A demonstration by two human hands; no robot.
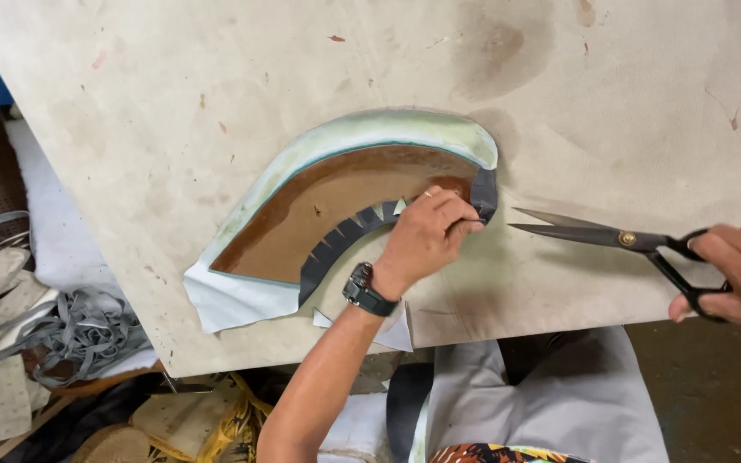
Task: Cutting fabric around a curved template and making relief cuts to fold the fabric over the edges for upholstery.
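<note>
Closest to the camera, the left hand (426,236) presses flat on a curved, fin-shaped panel (345,193) at center frame, fingertips pinching its notched grey edging strip (349,231) down, probably so it hugs the curve. The right hand (739,270), at the right edge, grips black scissors (611,236), blades parted and aimed at the strip. Everything sits on the stained bench (173,111).
</note>
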